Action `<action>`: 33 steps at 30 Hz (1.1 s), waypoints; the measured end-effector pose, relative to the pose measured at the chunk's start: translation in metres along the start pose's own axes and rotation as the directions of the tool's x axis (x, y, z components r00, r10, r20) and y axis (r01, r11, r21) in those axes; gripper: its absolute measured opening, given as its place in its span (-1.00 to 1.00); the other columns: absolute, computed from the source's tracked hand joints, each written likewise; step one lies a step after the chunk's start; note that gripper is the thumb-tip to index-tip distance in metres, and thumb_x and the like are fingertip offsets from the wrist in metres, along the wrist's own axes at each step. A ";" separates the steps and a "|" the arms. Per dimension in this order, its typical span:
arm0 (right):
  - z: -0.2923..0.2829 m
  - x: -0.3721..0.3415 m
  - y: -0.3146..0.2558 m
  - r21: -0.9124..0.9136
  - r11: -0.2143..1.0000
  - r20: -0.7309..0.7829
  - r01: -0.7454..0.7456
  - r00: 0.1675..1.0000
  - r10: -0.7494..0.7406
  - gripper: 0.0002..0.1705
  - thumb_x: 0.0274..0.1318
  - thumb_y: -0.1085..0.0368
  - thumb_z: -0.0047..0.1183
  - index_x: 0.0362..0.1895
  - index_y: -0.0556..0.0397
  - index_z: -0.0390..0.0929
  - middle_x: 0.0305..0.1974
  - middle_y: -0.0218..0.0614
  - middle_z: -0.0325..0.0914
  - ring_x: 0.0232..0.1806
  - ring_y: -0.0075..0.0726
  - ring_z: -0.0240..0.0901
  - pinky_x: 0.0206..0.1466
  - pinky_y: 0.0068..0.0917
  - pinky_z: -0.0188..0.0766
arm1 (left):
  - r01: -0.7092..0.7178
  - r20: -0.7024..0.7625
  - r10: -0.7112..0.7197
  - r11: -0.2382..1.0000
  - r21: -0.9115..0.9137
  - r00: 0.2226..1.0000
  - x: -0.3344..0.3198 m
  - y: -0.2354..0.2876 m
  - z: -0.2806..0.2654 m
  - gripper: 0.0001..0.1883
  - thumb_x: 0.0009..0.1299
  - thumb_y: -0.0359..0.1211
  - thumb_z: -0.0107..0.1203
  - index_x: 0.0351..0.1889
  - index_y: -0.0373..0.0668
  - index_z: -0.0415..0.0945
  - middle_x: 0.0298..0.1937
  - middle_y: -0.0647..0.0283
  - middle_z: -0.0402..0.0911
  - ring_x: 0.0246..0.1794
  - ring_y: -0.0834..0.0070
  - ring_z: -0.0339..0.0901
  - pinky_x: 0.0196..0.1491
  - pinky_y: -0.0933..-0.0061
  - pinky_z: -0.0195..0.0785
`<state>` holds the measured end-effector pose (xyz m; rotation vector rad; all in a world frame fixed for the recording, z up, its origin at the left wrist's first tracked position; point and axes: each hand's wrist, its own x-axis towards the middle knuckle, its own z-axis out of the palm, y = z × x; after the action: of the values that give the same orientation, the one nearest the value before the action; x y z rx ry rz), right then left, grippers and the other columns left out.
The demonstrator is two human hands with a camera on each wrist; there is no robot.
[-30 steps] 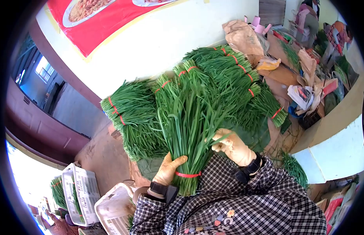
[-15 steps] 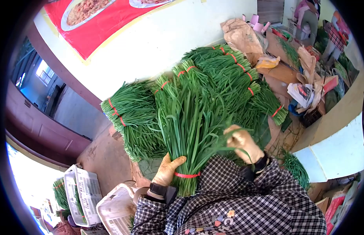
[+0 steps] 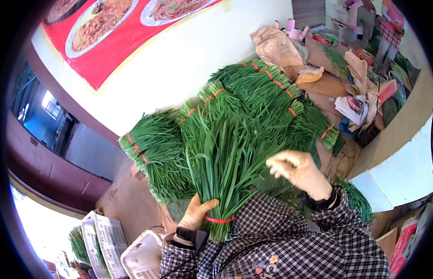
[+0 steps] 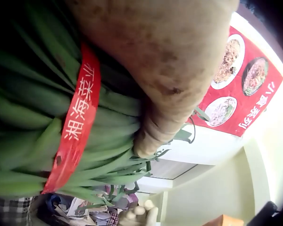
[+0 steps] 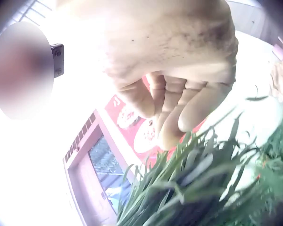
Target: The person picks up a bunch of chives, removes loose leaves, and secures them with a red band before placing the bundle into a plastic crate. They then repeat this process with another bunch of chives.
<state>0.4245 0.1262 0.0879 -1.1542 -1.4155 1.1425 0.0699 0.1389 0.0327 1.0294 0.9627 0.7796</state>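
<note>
A bundle of long green leaves [image 3: 221,167] stands upright before the person, bound near its base by a red band [image 3: 219,219]. The gloved left hand [image 3: 196,213] grips it from the left just above the band, thumb across the front. In the left wrist view that hand [image 4: 165,61] lies over the stems beside the printed red band [image 4: 78,113]. The gloved right hand [image 3: 301,173] hovers to the right of the leaves, fingers loosely bent, holding nothing visible. In the right wrist view the right hand [image 5: 174,70] hangs above the leaf tips [image 5: 179,179].
Banded green bundles [image 3: 156,153] are piled against the wall behind. White crates [image 3: 109,242] stand at lower left. Brown paper [image 3: 278,49] and cardboard lie at upper right, with people [image 3: 388,28] beyond. Loose greens [image 3: 357,200] lie right of the person.
The right hand has moved away from the leaves, to the right; the strands trailing from it half a second ago are no longer in it. The left hand keeps its grip. The head view has shifted slightly.
</note>
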 end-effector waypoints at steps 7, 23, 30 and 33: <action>-0.027 0.053 0.042 0.129 0.974 -0.157 0.186 0.974 -0.165 -0.67 0.43 0.29 0.18 0.20 0.08 0.63 -0.07 -0.32 0.69 -0.27 -0.55 0.59 -0.20 -0.51 0.57 | -0.024 0.014 0.023 0.999 0.044 1.000 0.000 0.002 0.005 -0.43 0.34 -0.38 0.38 0.32 -0.31 0.51 0.16 0.23 0.71 0.12 0.40 0.62 0.27 0.32 0.44; -0.025 0.101 0.024 -0.307 0.941 -0.089 0.140 0.981 -0.174 -0.67 0.28 0.34 0.22 0.12 -0.08 0.64 -0.35 -0.31 0.67 -0.39 -0.29 0.57 -0.24 -0.40 0.51 | 0.020 0.041 -0.023 0.997 0.070 0.999 0.004 0.001 0.003 -0.37 0.32 -0.35 0.45 0.33 -0.29 0.50 0.17 0.26 0.70 0.14 0.42 0.60 0.28 0.33 0.42; -0.035 0.044 -0.064 -0.879 0.187 0.055 0.438 0.483 -0.874 -0.78 0.08 0.39 0.35 -0.15 -0.08 0.71 -0.41 -0.37 0.64 -0.39 -0.18 0.59 -0.25 -0.24 0.45 | 0.050 -0.005 -0.050 0.989 0.137 0.999 0.008 0.015 0.016 -0.30 0.45 -0.37 0.36 0.49 -0.34 0.31 0.27 0.16 0.61 0.23 0.42 0.52 0.37 0.36 0.36; -0.030 0.008 -0.082 -0.788 0.248 0.111 0.564 0.525 -0.844 -0.72 0.16 0.33 0.36 -0.03 -0.04 0.69 -0.14 -0.32 0.72 -0.22 -0.17 0.64 -0.07 -0.23 0.51 | 0.011 -0.042 0.000 0.964 0.265 0.999 0.007 0.021 0.026 -0.31 0.49 -0.30 0.32 0.51 -0.33 0.29 0.29 0.21 0.59 0.26 0.47 0.47 0.39 0.41 0.29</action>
<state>0.4453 0.1272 0.1731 -0.9101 -1.8805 -0.4231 0.0947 0.1436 0.0555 1.2455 1.1268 0.6803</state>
